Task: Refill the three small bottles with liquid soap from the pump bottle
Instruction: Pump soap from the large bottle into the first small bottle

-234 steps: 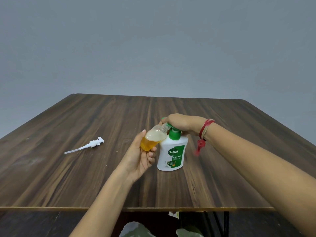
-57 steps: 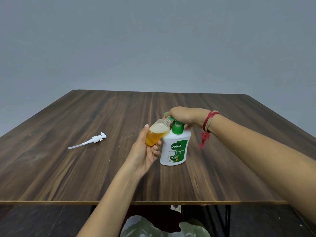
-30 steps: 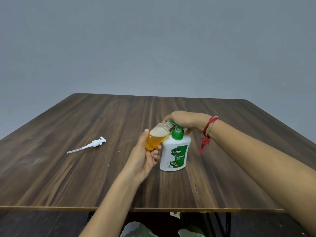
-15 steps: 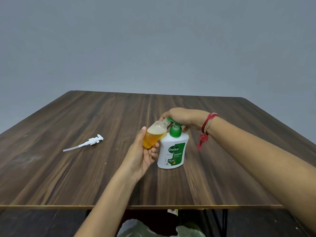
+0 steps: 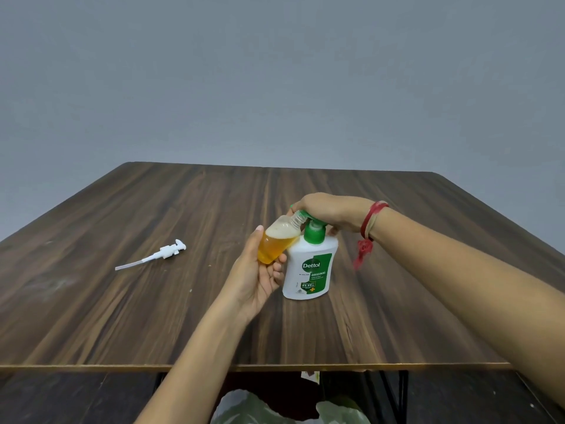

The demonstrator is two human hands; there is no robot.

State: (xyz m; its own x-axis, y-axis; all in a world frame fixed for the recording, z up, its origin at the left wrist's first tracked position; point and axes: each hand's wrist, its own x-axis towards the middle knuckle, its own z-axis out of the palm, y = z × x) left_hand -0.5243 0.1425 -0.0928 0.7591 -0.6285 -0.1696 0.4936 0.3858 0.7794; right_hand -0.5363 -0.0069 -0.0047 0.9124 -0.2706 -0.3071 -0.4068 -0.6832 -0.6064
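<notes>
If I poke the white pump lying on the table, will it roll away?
Probably not far: the white pump has a spout sticking sideways that should stop it rolling. It looks like small plastic, so it is likely very light. Its thin tube would probably bend easily.

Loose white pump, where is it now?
Head view: loose white pump lies on the table, left side, well apart from the left hand and soap bottle.

A dark wood-grain table (image 5: 183, 316) (pale strip along its near edge) carries a white pump bottle (image 5: 308, 270), upright near the centre, and a loose white pump head (image 5: 165, 254) lying well left.
</notes>
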